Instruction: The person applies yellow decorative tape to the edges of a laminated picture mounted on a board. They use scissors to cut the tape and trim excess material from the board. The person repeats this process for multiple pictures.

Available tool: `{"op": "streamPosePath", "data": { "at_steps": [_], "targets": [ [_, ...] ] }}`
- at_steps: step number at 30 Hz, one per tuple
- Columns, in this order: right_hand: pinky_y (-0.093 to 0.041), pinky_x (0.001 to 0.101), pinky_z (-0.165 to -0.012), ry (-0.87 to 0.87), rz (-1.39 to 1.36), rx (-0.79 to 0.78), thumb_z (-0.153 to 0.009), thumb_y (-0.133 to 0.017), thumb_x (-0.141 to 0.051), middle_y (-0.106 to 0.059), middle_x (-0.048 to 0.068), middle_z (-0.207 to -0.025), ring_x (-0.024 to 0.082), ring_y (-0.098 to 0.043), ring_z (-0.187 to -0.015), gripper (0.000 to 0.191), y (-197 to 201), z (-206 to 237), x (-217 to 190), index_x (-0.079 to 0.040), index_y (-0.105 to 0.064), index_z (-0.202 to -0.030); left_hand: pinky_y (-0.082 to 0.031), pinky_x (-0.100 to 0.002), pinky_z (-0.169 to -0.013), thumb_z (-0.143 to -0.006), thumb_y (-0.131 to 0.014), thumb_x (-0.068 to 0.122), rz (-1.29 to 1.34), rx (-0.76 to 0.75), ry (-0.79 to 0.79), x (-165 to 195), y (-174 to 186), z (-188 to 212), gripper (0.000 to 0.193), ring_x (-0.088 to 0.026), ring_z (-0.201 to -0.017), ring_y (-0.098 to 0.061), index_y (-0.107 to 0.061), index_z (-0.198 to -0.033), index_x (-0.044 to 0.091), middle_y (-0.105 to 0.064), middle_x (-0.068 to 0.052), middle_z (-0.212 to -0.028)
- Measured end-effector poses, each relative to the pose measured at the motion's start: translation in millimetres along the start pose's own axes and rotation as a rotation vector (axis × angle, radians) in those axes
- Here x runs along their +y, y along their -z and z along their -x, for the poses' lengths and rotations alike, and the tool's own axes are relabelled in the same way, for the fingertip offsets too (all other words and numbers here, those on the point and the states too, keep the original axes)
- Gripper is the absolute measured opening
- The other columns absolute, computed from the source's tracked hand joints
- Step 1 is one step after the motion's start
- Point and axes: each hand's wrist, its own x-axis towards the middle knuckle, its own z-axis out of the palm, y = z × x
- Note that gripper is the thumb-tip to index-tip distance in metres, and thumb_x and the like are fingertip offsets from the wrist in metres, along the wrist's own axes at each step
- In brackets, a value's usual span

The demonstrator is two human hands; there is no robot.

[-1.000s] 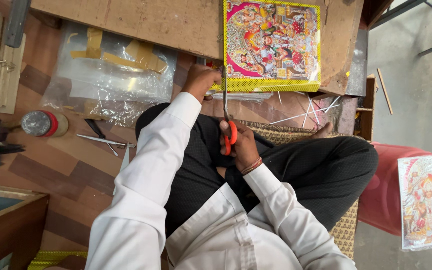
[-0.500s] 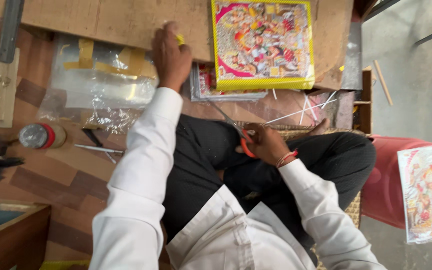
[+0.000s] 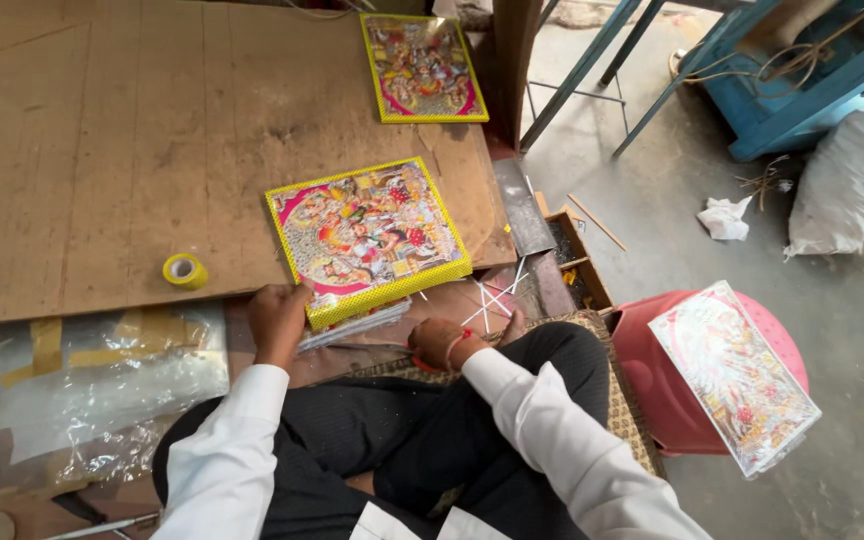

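Note:
A picture in a yellow frame point(image 3: 367, 235) lies on a wooden board point(image 3: 102, 150), its near edge hanging over the board's front. My left hand point(image 3: 277, 320) grips the frame's near left corner. My right hand point(image 3: 442, 343) rests low, just below the frame's near edge, closed around red-handled scissors point(image 3: 418, 360); their blades point left under the frame. A roll of yellow tape point(image 3: 185, 270) lies on the board, left of my left hand.
A second yellow-framed picture point(image 3: 422, 65) lies at the board's far edge. Crumpled clear plastic point(image 3: 82, 380) covers the floor at left. Thin white sticks point(image 3: 492, 297) lie by my knee. A red stool point(image 3: 642, 370) at right carries a wrapped picture point(image 3: 732, 375). A blue metal stand point(image 3: 772, 80) and a white sack point(image 3: 852, 180) stand beyond.
My left hand drew back from the board near the tape to the frame's corner. My right hand with the scissors sank toward the frame's near edge. The view lifted, showing more of the board.

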Motion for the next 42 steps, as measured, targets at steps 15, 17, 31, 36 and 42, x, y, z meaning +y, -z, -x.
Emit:
{"op": "streamPosePath", "data": {
  "at_steps": [15, 17, 31, 36, 42],
  "targets": [
    [-0.056, 0.0513, -0.099, 0.069, -2.557, 0.820, -0.089, -0.068, -0.009, -0.068, 0.016, -0.125, 0.032, -0.066, -0.113, 0.041, 18, 5, -6, 0.001, -0.058, -0.128, -0.060, -0.038, -0.055, -0.085, -0.073, 0.019, 0.827, -0.454, 0.534, 39, -59, 72, 0.021, -0.023, -0.063, -0.072, -0.070, -0.101, 0.006, -0.074, -0.011, -0.082],
    [-0.055, 0.0453, -0.101, 0.007, -2.462, 0.920, -0.089, -0.067, -0.001, -0.069, 0.012, -0.121, 0.026, -0.067, -0.112, 0.038, 20, 7, 6, 0.000, -0.061, -0.126, -0.054, -0.037, -0.053, -0.091, -0.074, 0.028, 0.772, -0.426, 0.526, 39, -60, 81, 0.026, -0.022, -0.060, -0.067, -0.068, -0.101, 0.004, -0.070, -0.011, -0.077],
    [-0.057, 0.0382, -0.073, 0.183, -0.505, 0.670, -0.072, -0.085, -0.013, -0.078, 0.008, -0.090, 0.025, -0.074, -0.082, 0.033, 249, 104, 0, -0.009, -0.077, -0.104, -0.053, -0.041, -0.100, -0.083, -0.089, 0.016, 0.841, -0.134, -0.295, 91, -13, -7, 0.071, -0.032, -0.121, -0.060, -0.041, -0.129, -0.007, -0.057, -0.023, -0.130],
    [-0.057, 0.0440, -0.073, 0.141, 0.013, 0.565, -0.066, -0.085, -0.019, -0.077, 0.008, -0.088, 0.031, -0.073, -0.082, 0.036, 272, 55, -21, -0.021, -0.079, -0.102, -0.055, -0.036, -0.094, -0.086, -0.079, 0.021, 0.961, -0.216, 0.256, 69, -31, 12, 0.051, -0.021, -0.115, -0.065, -0.056, -0.128, 0.002, -0.068, -0.007, -0.125],
    [-0.057, 0.0429, -0.074, 0.118, -0.051, 0.549, -0.071, -0.084, -0.023, -0.078, 0.009, -0.087, 0.031, -0.074, -0.081, 0.027, 268, 21, 13, -0.020, -0.081, -0.097, -0.056, -0.035, -0.097, -0.086, -0.080, 0.025, 0.233, -0.087, -0.331, 112, -19, 54, 0.041, -0.022, -0.112, -0.070, -0.068, -0.120, 0.005, -0.072, -0.009, -0.119]
  ]
}}
